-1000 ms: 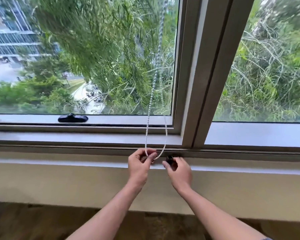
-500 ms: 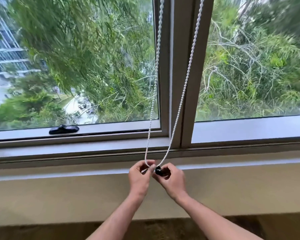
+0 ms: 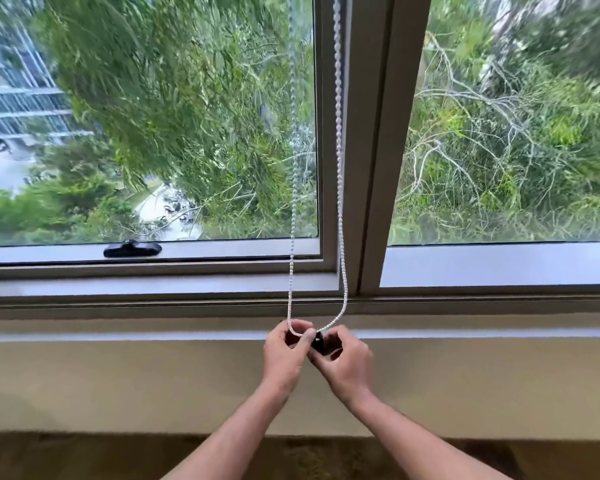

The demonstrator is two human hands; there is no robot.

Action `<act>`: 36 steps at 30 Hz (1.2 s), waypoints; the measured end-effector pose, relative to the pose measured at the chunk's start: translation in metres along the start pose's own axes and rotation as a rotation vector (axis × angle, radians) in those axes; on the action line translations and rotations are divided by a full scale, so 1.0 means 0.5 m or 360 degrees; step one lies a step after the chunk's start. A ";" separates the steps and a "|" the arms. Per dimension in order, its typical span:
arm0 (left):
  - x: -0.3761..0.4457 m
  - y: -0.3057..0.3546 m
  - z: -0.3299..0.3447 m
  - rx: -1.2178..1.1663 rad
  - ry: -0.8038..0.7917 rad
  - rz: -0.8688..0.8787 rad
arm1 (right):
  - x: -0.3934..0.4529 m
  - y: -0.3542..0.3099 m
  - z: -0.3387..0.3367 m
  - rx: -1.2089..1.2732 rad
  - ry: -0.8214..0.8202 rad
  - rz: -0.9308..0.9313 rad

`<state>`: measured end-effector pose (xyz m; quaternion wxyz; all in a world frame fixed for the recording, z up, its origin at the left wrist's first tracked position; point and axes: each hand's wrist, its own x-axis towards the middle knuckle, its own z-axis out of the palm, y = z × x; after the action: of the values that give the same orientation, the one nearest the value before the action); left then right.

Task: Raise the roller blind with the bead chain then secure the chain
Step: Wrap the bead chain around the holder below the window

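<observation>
Here, left hand (image 3: pixel 284 355) pinches the bottom of the chain (image 3: pixel 340 202) loop; right hand (image 3: pixel 347 362) grips a black clip (image 3: pixel 317 341), below the sill (image 3: pixel 153 327). Risk: beads slip out of the clip if slack. Blind not in view above.

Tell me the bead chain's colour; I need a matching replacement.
White: the bead chain shows best in the head view, hanging against the window frame, its loop pinched by the left hand.
</observation>
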<state>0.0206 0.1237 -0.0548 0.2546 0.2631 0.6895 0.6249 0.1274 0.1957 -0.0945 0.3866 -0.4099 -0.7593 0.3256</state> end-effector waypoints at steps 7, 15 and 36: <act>-0.010 0.020 0.008 -0.0313 -0.0194 -0.0423 | 0.003 -0.022 0.013 0.0007 0.0030 -0.0080; -0.015 0.033 -0.002 -0.0297 -0.0315 -0.0431 | 0.003 -0.042 0.024 0.0050 0.0015 -0.0067; 0.001 0.047 -0.021 -0.0209 -0.0563 -0.0483 | 0.004 -0.075 -0.028 0.0796 -0.0358 0.0197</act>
<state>0.0143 0.1185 -0.0304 0.4789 0.2447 0.6238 0.5671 0.1245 0.1827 -0.0566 0.3683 -0.3087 -0.6670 0.5693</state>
